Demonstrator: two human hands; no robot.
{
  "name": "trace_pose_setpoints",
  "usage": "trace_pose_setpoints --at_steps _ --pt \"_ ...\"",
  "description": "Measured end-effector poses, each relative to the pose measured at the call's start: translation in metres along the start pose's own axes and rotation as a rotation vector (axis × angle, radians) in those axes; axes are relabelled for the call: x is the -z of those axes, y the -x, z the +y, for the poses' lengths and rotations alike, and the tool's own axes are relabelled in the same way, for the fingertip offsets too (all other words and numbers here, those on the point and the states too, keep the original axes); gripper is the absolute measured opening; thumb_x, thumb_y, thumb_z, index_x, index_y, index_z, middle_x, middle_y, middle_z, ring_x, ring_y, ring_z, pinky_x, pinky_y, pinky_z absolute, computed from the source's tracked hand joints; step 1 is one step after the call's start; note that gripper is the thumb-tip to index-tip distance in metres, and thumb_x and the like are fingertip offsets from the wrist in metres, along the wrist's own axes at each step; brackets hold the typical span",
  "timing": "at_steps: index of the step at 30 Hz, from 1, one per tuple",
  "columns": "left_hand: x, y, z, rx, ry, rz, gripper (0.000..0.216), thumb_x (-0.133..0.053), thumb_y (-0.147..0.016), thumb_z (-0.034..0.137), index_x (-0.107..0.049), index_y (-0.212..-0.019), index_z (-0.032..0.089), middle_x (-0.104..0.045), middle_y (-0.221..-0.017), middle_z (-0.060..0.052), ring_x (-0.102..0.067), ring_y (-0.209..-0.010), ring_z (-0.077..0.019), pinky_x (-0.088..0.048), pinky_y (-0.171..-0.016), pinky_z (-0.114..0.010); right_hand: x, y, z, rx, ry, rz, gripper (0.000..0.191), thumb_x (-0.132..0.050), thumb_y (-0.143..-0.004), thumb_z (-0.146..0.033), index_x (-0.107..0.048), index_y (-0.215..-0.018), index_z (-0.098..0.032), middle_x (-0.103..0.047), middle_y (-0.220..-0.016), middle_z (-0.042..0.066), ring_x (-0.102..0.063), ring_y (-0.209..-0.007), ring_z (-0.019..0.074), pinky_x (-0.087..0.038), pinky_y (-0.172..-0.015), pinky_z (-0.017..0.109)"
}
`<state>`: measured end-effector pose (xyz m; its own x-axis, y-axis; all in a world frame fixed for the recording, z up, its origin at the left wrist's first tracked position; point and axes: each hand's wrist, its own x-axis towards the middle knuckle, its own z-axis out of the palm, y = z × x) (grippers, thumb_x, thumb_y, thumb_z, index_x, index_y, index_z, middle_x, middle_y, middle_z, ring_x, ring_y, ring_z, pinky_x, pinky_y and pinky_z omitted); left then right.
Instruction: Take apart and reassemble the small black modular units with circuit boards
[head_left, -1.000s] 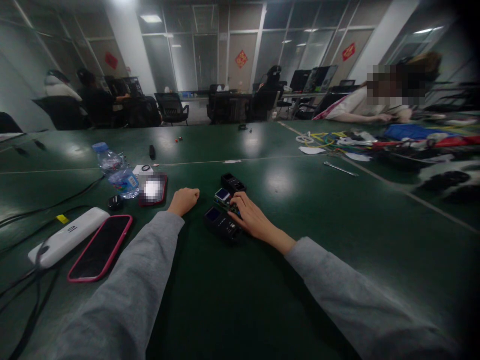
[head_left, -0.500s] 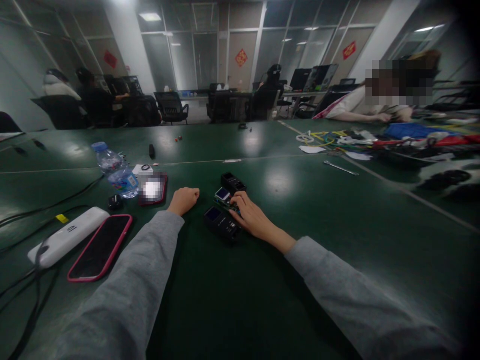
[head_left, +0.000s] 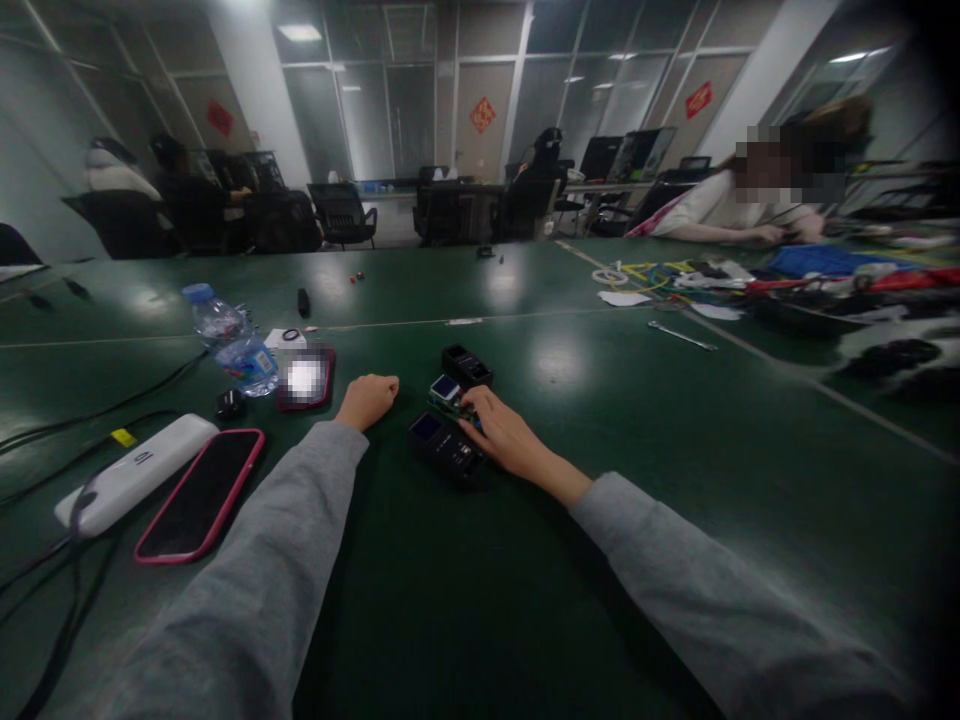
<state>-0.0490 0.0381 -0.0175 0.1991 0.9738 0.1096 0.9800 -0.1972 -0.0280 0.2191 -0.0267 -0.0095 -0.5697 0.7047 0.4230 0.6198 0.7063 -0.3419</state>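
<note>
Nothing shifted since earlier; right hand (head_left: 504,438) fingers curled on small screened module (head_left: 448,392), long axis pointing away toward far-left, between two black units on green table (head_left: 675,450); left hand (head_left: 367,400) fisted, resting nearby, empty

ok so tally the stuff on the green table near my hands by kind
small black devices by the right hand: 3 (near one, middle one with lit screen, far one)
phones in red cases: 2 (large, small)
white power bank: 1
water bottle: 1
total: 7
The left hand rests in a fist, touching none of them.
</note>
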Motion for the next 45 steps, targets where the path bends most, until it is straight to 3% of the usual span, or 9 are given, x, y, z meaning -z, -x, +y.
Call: trace_pose_setpoints --at_steps 33,41,45 --pt "0.001 0.001 0.001 -0.007 -0.004 0.019 0.030 -0.039 -0.090 0.026 -0.068 -0.088 0.022 -0.069 -0.084 -0.007 -0.063 -0.077 -0.0181 -0.040 -0.067 -0.027 -0.006 0.000 0.007 -0.049 0.000 0.009 0.024 -0.053 -0.093 -0.028 -0.045 -0.114 -0.020 -0.054 -0.111 0.008 -0.057 -0.094 0.0224 -0.052 -0.079 0.040" --pt "0.002 0.002 0.001 -0.014 0.010 0.015 0.031 -0.037 -0.091 0.026 -0.068 -0.085 0.023 -0.068 -0.082 -0.006 -0.062 -0.074 -0.0186 -0.040 -0.064 -0.027 0.003 0.006 0.004 -0.115 -0.081 0.023 0.021 -0.055 -0.090 -0.027 -0.047 -0.109 -0.021 -0.054 -0.112 0.007 -0.058 -0.095 0.0206 -0.053 -0.077 0.037" --pt "0.007 0.006 0.002 0.000 0.033 0.012 0.031 -0.037 -0.092 0.026 -0.068 -0.087 0.023 -0.068 -0.083 -0.006 -0.061 -0.074 -0.0181 -0.040 -0.066 -0.027 0.017 0.027 0.014 -0.160 -0.113 0.027 0.022 -0.054 -0.090 -0.032 -0.048 -0.109 -0.022 -0.055 -0.111 0.008 -0.058 -0.094 0.0217 -0.053 -0.078 0.040"
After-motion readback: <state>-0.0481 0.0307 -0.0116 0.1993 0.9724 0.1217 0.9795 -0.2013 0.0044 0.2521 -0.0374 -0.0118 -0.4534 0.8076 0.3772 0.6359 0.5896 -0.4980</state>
